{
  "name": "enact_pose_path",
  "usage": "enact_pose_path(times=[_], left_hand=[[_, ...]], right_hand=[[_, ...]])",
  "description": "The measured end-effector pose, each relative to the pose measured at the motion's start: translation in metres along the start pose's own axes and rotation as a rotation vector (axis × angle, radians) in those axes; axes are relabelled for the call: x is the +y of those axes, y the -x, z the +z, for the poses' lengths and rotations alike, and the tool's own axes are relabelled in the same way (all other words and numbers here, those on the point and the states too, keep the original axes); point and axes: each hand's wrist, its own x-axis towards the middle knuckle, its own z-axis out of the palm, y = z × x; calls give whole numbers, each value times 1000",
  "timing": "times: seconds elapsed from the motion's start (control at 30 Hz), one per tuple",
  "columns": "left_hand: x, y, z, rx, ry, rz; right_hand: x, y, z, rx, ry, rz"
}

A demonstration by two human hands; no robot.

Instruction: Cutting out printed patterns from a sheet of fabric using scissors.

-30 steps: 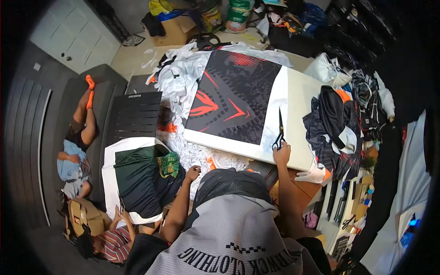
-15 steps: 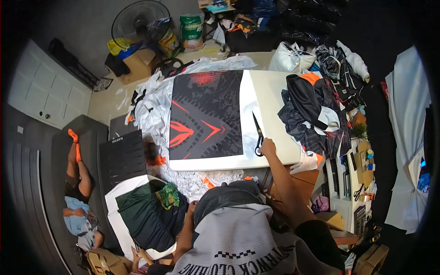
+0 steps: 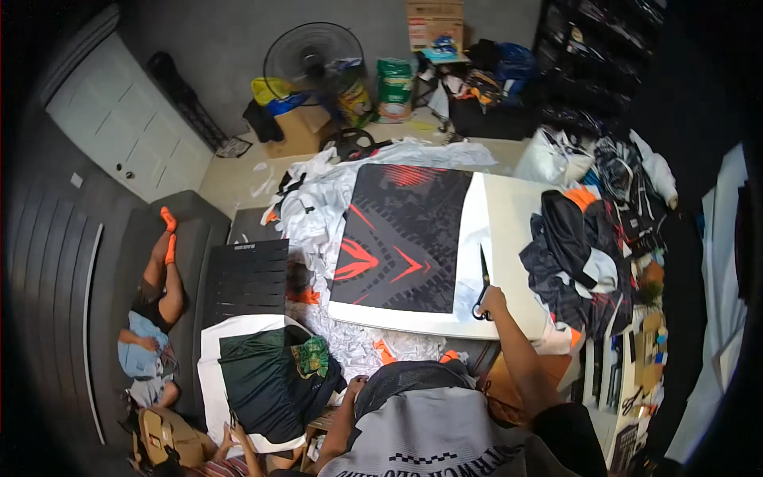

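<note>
My right hand (image 3: 494, 302) is closed around the handles of black scissors (image 3: 485, 269). Their blades point to the far side, over the white strip beside a printed fabric panel (image 3: 405, 238). The panel is dark grey and black with red arrow shapes, and lies flat on the white table (image 3: 509, 215). My left hand (image 3: 356, 385) is low beside my waist, next to dark mesh cloth (image 3: 417, 372); its fingers are too small to make out.
Dark garments (image 3: 568, 246) lie heaped at the table's right end. White fabric (image 3: 306, 207) is piled along its left side. At lower left, another person's hands (image 3: 236, 437) are at dark green cloth (image 3: 258, 381) on a smaller table. Someone lies on the grey sofa (image 3: 199, 215).
The view has shifted, so the whole room sits lower and further right in the picture. My right hand still holds the scissors at nearly the same spot on the table.
</note>
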Motion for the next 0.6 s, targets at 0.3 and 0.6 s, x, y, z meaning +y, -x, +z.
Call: enact_pose_path(times=[0.3,0.6], left_hand=[[-10,10,12,34,62,-31],[-5,6,10,32,52,-26]], right_hand=[[-10,5,-19,-114,71,52],[2,0,-8,-57,-15,-16]])
